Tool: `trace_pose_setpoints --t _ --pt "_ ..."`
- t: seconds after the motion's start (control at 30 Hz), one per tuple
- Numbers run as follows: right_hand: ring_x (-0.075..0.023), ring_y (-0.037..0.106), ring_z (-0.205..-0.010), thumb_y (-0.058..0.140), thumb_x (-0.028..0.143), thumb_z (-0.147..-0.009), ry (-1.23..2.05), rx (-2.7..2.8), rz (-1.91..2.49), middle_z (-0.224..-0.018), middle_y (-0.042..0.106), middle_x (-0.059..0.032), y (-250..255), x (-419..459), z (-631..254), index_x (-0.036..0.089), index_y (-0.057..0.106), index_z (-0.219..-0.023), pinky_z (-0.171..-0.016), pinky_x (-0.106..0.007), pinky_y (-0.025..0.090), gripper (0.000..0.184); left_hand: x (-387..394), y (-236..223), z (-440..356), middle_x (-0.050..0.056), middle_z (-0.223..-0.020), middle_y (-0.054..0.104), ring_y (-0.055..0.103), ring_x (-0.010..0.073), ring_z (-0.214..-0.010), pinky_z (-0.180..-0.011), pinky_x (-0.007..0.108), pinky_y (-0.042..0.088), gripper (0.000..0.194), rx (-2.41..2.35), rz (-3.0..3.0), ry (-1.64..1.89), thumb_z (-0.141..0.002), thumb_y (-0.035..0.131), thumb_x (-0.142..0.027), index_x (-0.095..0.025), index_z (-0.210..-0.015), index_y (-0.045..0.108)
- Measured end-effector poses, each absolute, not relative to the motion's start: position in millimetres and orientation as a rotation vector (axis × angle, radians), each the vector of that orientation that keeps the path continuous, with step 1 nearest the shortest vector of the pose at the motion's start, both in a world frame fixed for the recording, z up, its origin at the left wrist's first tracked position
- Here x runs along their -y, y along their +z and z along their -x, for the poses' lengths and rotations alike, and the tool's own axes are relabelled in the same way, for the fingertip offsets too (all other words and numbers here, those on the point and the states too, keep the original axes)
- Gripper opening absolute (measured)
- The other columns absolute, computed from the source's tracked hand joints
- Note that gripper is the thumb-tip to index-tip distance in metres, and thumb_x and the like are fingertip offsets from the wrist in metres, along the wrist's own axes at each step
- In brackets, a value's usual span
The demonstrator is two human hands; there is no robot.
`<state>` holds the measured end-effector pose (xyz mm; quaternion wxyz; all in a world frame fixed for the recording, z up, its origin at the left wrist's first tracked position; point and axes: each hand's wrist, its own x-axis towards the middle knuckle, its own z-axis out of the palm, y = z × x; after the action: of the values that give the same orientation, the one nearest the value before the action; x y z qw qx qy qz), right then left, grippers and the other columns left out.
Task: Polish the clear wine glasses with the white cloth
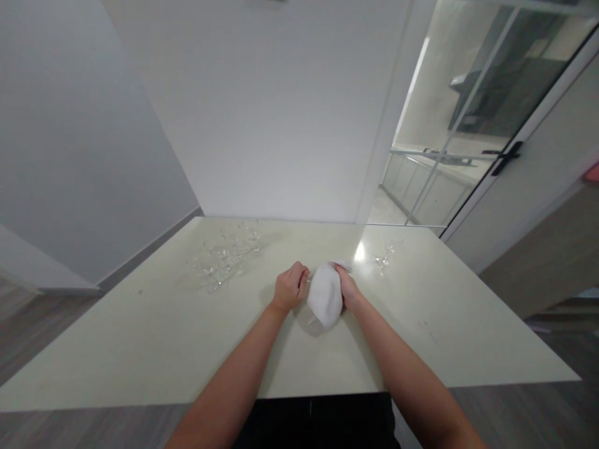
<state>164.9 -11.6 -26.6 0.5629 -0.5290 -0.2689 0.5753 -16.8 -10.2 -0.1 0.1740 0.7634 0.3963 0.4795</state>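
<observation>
Just above the table, my left hand (291, 287) is closed around something mostly hidden, seemingly the stem of a clear stemmed glass. A thin bright bit of it shows between my fingers and a white cloth (325, 296). My right hand (347, 288) grips the cloth from the right side, fingers partly hidden behind it. The cloth is bunched over the rest of the glass, so the bowl cannot be seen. Several clear stemmed glasses (224, 254) are clustered on the table to the left. Another clear stemmed glass (384, 255) is on the right.
The pale table (140, 349) reaches to a white wall (281, 112) at the back. A glass-paned door (468, 118) with a black handle (506, 157) stands at the right rear. Light glares off the tabletop near the right-hand glass.
</observation>
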Motion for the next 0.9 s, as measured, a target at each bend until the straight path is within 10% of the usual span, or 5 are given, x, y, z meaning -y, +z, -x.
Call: trace_pose_setpoints --t 0.37,0.9 --pt "-0.0272 0.074 -0.085 0.067 0.056 -0.068 1.416 0.697 0.976 -0.079 0.078 -0.0054 -13.2 20.3 -160.2 0.022 0.071 -0.083 -0.080 -0.039 0.060 0.037 -12.4 -17.0 3.4 -0.003 -0.064 0.043 0.041 0.0131 -0.057 -0.055 0.024 0.034 0.030 -1.112 -1.386 1.405 -0.092 0.045 -0.045 -0.021 -0.075 0.049" --pt "-0.0191 0.065 -0.082 0.079 0.035 -0.056 1.450 1.296 0.909 -0.072 0.067 -0.0004 -27.5 20.8 -174.9 0.019 0.064 -0.067 -0.077 -0.029 0.054 0.026 -5.0 -7.8 15.0 -0.002 -0.065 0.046 0.044 0.0137 -0.061 -0.061 0.027 0.035 0.031 -1.064 -1.712 1.434 -0.097 0.044 -0.041 -0.020 -0.075 0.052"
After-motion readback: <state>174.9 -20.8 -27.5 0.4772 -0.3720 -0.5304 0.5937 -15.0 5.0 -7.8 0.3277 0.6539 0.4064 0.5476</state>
